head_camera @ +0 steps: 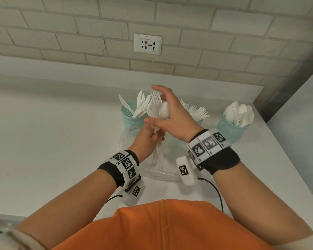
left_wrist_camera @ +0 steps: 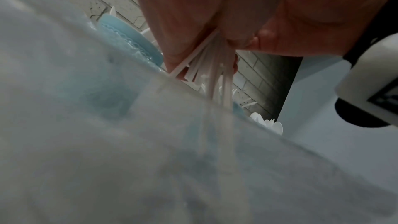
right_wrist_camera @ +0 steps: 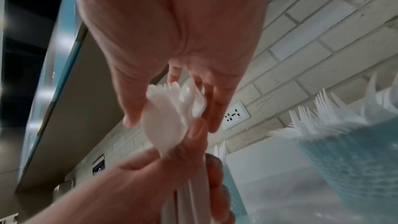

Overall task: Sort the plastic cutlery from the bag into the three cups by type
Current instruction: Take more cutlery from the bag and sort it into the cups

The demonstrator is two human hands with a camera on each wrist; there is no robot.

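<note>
Left hand (head_camera: 148, 136) clenched around the handles of a bundle of white plastic cutlery (head_camera: 156, 109), held upright above the clear plastic bag (head_camera: 163, 170) on the white counter (head_camera: 61, 141): thin matte handles, fork tines and a glossy spoon bowl fanned at the top. Right hand (head_camera: 172, 114) pinching that spoon bowl, other fingers relaxed. Behind, three teal perforated cups: knives in the left cup (head_camera: 132, 118), forks in the middle cup (head_camera: 199, 121), spoons in the right cup (head_camera: 229, 130).
</note>
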